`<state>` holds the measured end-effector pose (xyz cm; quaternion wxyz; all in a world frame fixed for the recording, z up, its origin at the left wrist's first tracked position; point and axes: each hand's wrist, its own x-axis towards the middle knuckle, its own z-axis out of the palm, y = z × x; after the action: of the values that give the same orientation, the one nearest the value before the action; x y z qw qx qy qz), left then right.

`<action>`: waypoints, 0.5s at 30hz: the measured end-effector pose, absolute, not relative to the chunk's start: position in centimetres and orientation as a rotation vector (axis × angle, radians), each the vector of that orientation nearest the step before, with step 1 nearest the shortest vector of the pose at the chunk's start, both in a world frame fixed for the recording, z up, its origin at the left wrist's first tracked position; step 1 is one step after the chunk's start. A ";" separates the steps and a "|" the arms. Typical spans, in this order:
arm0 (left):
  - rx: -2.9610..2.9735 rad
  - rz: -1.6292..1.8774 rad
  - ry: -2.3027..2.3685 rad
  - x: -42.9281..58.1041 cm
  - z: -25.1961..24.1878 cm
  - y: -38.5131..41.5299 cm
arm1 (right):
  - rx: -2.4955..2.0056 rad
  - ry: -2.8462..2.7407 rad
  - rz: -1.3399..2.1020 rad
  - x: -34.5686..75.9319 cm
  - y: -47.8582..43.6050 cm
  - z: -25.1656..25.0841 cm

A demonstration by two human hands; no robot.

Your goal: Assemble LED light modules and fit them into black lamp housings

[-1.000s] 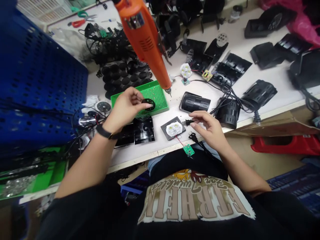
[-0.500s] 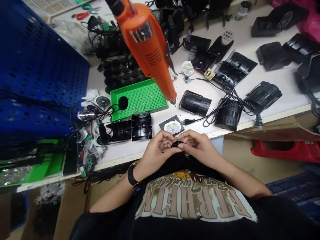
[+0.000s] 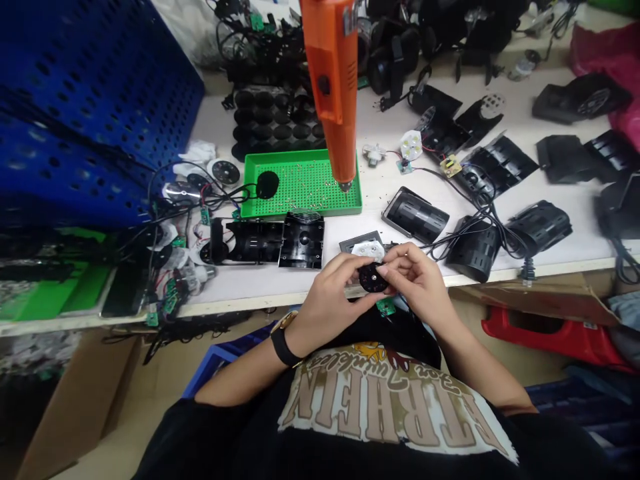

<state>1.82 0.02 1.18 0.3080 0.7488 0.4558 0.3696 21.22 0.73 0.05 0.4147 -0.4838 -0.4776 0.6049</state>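
Note:
Between my hands, at the front edge of the bench, is a round black disc (image 3: 373, 279) with a small light spot at its middle. My left hand (image 3: 337, 287) grips its left side between thumb and fingers. At its upper right, my right hand (image 3: 413, 277) pinches the rim. A small green circuit board (image 3: 385, 307) hangs just below the disc. Right behind my fingers lies a white LED lens plate (image 3: 369, 250) on a dark rectangular piece, partly hidden. An orange electric screwdriver (image 3: 336, 100) hangs above the bench, its tip over the green tray.
A green perforated tray (image 3: 300, 207) holds small screws and a black round pad (image 3: 267, 185). An opened black housing (image 3: 303, 240) lies left of my hands. Black half-shells (image 3: 416, 215) and coiled cables (image 3: 493, 220) are at the right. A blue perforated crate (image 3: 115, 87) stands at the left.
The view has shifted. The disc, earlier seen nearly edge-on, now shows its flat face, and the green board below it is plainer. The screwdriver hangs more upright, over the tray.

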 end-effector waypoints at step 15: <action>1.973 1.140 1.347 0.5 0.3 1.7 | -1.018 -2.218 0.814 21.7 5.3 -1.8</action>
<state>0.48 1.66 0.32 0.2448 0.7226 0.4936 0.4175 21.75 5.32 -1.75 0.2807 -0.3798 -0.8275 0.3037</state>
